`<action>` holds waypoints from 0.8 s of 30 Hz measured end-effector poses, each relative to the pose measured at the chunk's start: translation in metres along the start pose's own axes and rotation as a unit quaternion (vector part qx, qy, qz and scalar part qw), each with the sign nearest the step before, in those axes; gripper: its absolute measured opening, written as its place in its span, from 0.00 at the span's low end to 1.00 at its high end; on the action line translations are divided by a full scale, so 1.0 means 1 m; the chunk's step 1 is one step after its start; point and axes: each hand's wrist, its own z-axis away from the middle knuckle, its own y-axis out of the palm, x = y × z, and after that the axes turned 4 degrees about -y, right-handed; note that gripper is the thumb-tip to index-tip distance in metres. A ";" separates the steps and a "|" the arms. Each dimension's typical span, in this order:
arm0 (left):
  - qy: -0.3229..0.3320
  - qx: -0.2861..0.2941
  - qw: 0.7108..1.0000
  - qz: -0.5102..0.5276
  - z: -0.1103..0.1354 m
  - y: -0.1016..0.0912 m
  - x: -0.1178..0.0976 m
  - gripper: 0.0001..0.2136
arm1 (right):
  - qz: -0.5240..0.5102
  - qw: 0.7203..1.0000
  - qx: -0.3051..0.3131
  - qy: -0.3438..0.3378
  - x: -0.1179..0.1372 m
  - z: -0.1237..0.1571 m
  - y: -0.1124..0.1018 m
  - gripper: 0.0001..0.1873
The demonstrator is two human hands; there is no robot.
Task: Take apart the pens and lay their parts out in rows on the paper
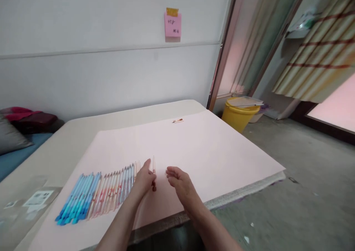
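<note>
Left hand grip holding pen; right hand grip wide; sticky note writing unreadable.

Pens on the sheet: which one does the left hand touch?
The pale pen just right of the row; the left hand grips its middle, the rest lie untouched.

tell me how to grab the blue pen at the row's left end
I'd grip the blue pen near its close end, coming from the left. It lies flat with the row tight against its right side; only its left is free.
</note>
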 end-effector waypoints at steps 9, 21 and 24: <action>0.055 0.083 0.971 0.219 0.018 0.020 -0.024 0.42 | -0.151 0.987 0.030 0.050 0.004 0.005 0.010 0.14; 0.046 0.114 0.979 0.161 0.028 0.014 -0.042 0.34 | -0.161 0.983 -0.035 0.081 0.007 0.008 0.009 0.12; 0.006 0.040 0.985 0.165 0.024 0.012 -0.038 0.28 | -0.203 0.969 -0.040 0.137 0.002 0.005 0.007 0.10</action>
